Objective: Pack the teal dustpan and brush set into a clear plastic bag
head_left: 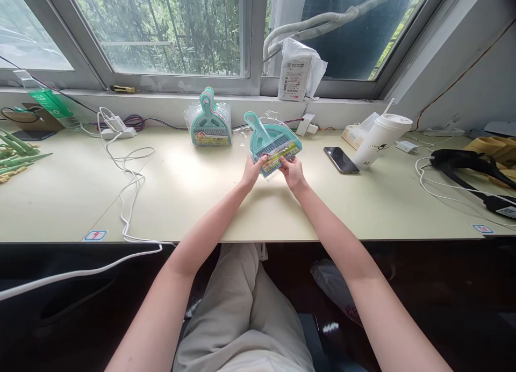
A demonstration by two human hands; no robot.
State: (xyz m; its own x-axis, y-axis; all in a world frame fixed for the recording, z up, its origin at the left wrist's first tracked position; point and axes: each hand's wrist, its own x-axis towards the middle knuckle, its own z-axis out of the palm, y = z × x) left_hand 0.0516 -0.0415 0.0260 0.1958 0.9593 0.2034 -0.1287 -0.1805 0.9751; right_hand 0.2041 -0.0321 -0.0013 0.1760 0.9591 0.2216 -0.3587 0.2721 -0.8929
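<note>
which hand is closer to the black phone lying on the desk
Right. The right hand grips the packaged teal dustpan set just left of the phone; the left hand holds the set's other side, farther from it.

Beyond your fingers a stack of bagged dustpan sets (210,126), to their right your phone (341,159), white lidded cup (381,140), black strap (463,162), leftward white cable (128,184).
</note>
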